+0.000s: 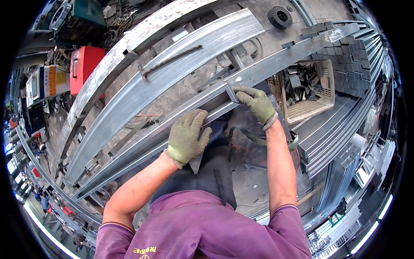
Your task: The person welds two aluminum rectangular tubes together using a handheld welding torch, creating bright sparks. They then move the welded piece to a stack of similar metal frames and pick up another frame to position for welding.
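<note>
A long grey steel channel (217, 104) runs from the lower left to the middle, its open side facing up. My left hand (187, 136), in an olive-green work glove, grips its near edge, fingers laid over the steel and thumb apart. At the channel's far right end stands a small metal end plate (231, 92). My right hand (255, 103), gloved alike, has its fingers closed on this plate; the fingertips' undersides are hidden. Beyond the channel, a hammer-like tool with a ribbed rod handle (172, 59) lies on a wide curved-looking steel beam (207, 43).
Right of my right hand stands a cream plastic crate (330, 86) holding cut metal pieces. Stacked steel profiles (332, 125) lie beyond it. A red box (86, 64) stands far left, and a black spool (280, 18) sits on the floor at the back.
</note>
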The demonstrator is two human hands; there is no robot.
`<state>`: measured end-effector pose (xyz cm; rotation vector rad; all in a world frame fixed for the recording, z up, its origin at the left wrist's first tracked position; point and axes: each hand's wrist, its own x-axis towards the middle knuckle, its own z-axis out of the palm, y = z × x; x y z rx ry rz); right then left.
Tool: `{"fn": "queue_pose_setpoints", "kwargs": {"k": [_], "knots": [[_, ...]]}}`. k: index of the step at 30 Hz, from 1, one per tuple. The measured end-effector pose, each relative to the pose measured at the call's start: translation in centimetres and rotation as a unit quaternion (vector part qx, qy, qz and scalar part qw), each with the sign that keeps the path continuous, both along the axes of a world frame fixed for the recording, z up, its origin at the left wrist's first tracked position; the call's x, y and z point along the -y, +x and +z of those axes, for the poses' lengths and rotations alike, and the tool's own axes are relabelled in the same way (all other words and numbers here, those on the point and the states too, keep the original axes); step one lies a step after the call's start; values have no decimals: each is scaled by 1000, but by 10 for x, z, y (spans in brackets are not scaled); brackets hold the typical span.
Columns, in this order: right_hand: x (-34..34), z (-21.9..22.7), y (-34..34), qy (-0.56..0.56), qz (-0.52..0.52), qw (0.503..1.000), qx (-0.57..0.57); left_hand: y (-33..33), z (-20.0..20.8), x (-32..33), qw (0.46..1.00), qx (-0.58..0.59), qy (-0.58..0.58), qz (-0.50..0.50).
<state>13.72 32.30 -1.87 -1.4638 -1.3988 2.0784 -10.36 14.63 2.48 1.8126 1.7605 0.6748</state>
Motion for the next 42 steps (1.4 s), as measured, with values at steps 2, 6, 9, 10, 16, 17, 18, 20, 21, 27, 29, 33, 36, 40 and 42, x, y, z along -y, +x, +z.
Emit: {"fn": "queue_pose_setpoints", "kwargs": {"k": [2, 6, 9, 10, 16, 17, 18, 20, 21, 27, 29, 33, 36, 40, 42], "knots": [[0, 1, -4, 18, -2, 1000, 13, 13, -12, 0, 996, -61, -57, 3], [4, 1, -13, 64, 16, 996, 53, 24, -30, -19, 954, -113, -277, 24], [6, -5, -11, 81, 22, 995, 53, 25, -33, -12, 966, -109, -235, 21], [6, -6, -10, 83, 21, 995, 51, 25, -30, -14, 963, -102, -249, 19], [11, -9, -12, 86, 1, 994, 70, 28, -38, -6, 973, -99, -202, 49], [12, -9, -13, 97, -3, 993, 67, 28, -38, -5, 973, -102, -202, 49], [15, -8, -14, 107, -8, 992, 64, 28, -38, -5, 972, -105, -203, 48], [17, -12, -13, 109, -23, 992, 53, 29, -39, -6, 972, -110, -202, 51], [17, -17, -12, 104, -34, 993, 44, 30, -39, -7, 972, -114, -198, 54], [30, -19, -16, 105, -73, 991, 50, 32, -18, -22, 963, -103, -242, 58], [32, -22, -17, 105, -85, 990, 46, 31, -11, -17, 989, -36, -125, 77], [35, -23, -15, 122, -98, 986, 50, 14, 25, -29, 993, -78, 44, 81], [36, -26, -21, 206, -94, 973, 55, -3, -10, -47, 985, -150, -51, 73], [38, -24, -23, 270, -68, 958, 70, -16, -23, -74, 953, -101, -285, 17], [34, -23, -21, 270, -51, 958, 78, -13, -28, -72, 957, -103, -270, 28]]}}
